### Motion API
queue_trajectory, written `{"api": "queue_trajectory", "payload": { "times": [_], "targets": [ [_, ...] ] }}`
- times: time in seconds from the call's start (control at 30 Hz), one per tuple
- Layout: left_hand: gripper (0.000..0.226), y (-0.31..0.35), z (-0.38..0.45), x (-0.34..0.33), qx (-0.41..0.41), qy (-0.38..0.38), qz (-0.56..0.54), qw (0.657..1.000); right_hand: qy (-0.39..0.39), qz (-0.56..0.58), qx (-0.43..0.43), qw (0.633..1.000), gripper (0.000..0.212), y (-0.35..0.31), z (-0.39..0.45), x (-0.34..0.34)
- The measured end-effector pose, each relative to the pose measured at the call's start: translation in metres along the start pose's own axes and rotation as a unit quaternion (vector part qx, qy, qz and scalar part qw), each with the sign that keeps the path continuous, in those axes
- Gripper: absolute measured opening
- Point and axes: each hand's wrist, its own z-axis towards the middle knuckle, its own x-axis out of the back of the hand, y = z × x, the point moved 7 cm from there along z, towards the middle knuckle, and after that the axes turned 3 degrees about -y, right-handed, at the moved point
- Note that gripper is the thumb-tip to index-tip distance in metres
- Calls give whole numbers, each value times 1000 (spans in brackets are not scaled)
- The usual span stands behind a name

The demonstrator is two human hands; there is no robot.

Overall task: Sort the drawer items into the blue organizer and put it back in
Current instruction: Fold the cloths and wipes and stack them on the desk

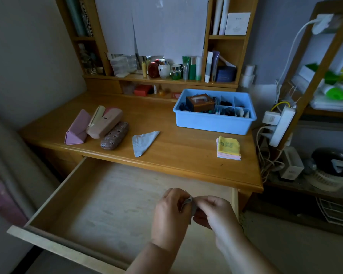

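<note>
The blue organizer (212,123) stands on the desk at the back right, its compartments filled with small dark items and a brown box (200,102). The wooden drawer (53,198) is pulled out below the desk edge. Over the drawer's right part, my left hand (169,218) and my right hand (216,212) pinch a small grey cloth (188,202) between them; most of it is hidden by the fingers. A grey-blue cloth (144,142) lies folded on the desk. A stack of folded cloths with a yellow one on top (228,148) sits near the organizer.
Three glasses cases, pink (76,128), beige (105,122) and brown patterned (115,138), lie at the desk's left. Bottles and jars line the shelf (166,70) behind. A power strip with cables (279,125) hangs at the right beside a cluttered rack.
</note>
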Motion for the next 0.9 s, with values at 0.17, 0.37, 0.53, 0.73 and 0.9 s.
{"api": "queue_trajectory", "payload": {
  "times": [0.17, 0.37, 0.53, 0.73, 0.9],
  "targets": [
    [16, 9, -9, 3, -20, 2, -33, 999, 6, 28, -1, 1000, 19, -3, -7, -1],
    [19, 19, -12, 10, -66, 24, -11, 997, 0, 44, -5, 999, 20, -5, -9, -2],
    [29, 26, -20, 5, -122, -41, 79, 988, -20, 107, -45, 993, 28, 1, -7, -3],
    [47, 27, -27, -3, -132, -97, 58, 985, -21, 65, 19, 997, 12, -7, -7, 1],
    [53, -4, -10, 18, 139, -50, -254, 956, -99, -65, 94, 988, 16, -31, -9, 3]
  ]
}}
